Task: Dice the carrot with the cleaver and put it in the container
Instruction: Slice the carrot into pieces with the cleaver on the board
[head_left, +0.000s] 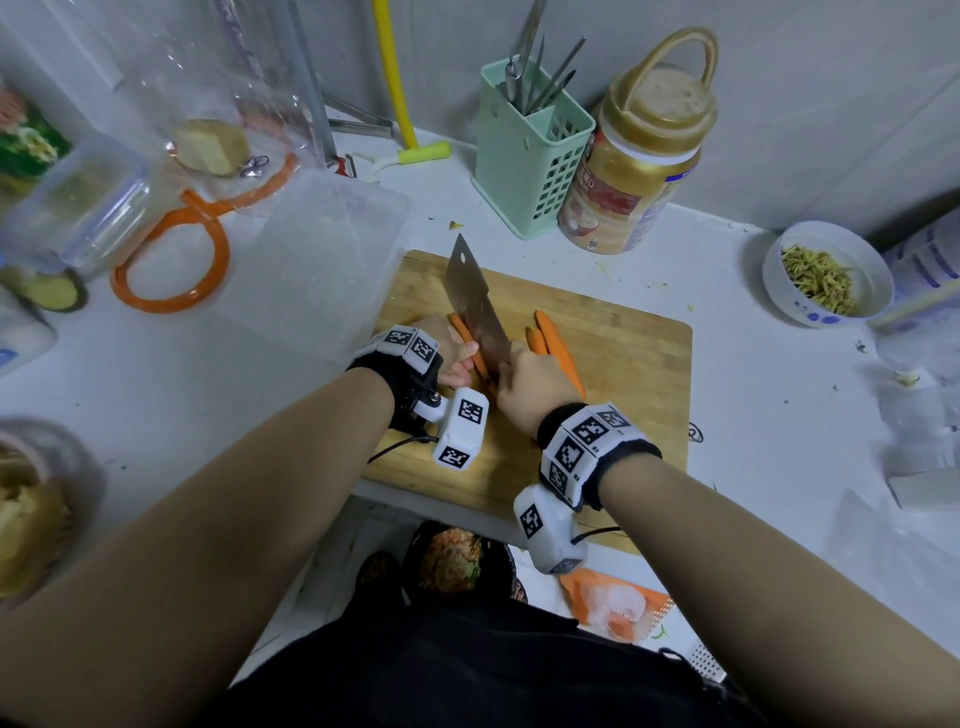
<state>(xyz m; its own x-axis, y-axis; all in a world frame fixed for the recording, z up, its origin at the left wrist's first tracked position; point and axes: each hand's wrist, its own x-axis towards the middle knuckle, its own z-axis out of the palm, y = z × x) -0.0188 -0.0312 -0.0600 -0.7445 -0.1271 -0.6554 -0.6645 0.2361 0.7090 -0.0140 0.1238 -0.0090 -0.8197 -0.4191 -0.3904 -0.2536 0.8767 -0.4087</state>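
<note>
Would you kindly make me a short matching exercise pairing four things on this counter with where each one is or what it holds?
Things:
1. cleaver
2. green utensil holder
3. white bowl
4. clear container

Descriptions:
A. at the counter's right, holding yellowish-green shreds
B. left of the cutting board
C. gripped by the right hand, blade on the carrot
D. behind the board, beside a gold-lidded jar

Pairs: 1-C, 2-D, 3-A, 4-B

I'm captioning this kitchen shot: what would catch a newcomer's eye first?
The cleaver standing blade-down mid-board, held by the right hand over orange carrot pieces on the wooden cutting board. The left hand steadies a carrot strip beside the blade. A clear plastic container sits left of the board.
</note>
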